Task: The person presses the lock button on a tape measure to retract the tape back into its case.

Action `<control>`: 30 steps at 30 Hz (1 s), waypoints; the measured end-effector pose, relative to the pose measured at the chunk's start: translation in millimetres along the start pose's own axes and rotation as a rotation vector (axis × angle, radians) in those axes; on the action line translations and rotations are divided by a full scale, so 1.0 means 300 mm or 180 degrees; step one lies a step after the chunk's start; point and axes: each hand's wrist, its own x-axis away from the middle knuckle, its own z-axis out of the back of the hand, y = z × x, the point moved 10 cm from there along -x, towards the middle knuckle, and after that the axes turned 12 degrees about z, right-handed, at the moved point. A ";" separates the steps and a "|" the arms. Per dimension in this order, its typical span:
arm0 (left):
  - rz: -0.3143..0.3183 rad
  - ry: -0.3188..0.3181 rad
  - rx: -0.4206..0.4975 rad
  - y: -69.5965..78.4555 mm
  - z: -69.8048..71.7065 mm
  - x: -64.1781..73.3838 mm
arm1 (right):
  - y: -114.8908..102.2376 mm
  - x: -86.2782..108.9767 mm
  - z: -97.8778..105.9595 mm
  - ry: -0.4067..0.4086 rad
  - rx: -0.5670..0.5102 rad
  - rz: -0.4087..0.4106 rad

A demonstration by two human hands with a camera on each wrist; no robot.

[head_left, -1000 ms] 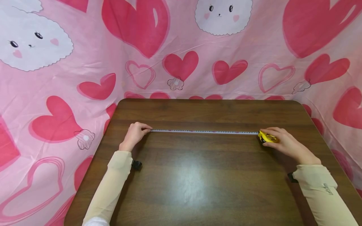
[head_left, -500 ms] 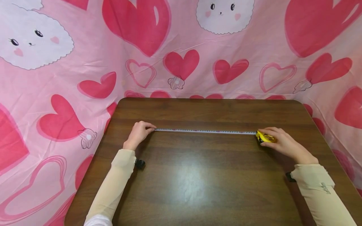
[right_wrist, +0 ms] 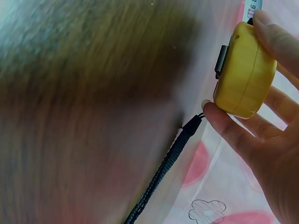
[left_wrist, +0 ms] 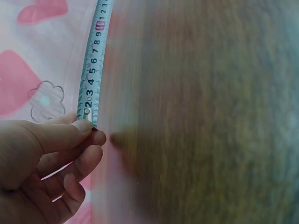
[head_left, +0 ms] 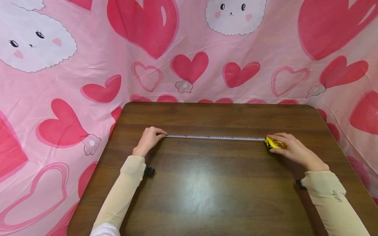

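A yellow tape measure [head_left: 274,143] is gripped in my right hand [head_left: 298,150], fingers and thumb around its case. Its white blade [head_left: 215,137] runs straight out to the left, where my left hand [head_left: 149,140] pinches the end between thumb and forefinger. In the left wrist view the blade's [left_wrist: 93,70] printed numbers face up, and the thumb covers the metal tip. The right wrist view shows the case [right_wrist: 245,70] edge on, with a black clip [right_wrist: 222,60] on its side and a black wrist strap [right_wrist: 161,172] hanging from its lower end.
Both hands are over a brown wooden table [head_left: 195,196] with rounded far corners. Behind and to the left hangs a pink cloth [head_left: 100,62] printed with hearts. Black wrist cameras [head_left: 150,171] sit on the inner side of each sleeved forearm.
My left hand has moved to the right with the blade's end, and my right hand has shifted slightly left with the case. The stretch of blade between them is shorter.
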 end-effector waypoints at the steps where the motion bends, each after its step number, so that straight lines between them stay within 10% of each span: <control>1: 0.0007 0.0000 -0.0002 0.002 -0.002 0.000 | -0.002 -0.003 -0.002 -0.0011 0.0003 0.0000; 30: -0.0052 -0.0090 0.0039 0.062 -0.064 -0.014 | -0.036 -0.054 -0.052 -0.0225 -0.0115 -0.0069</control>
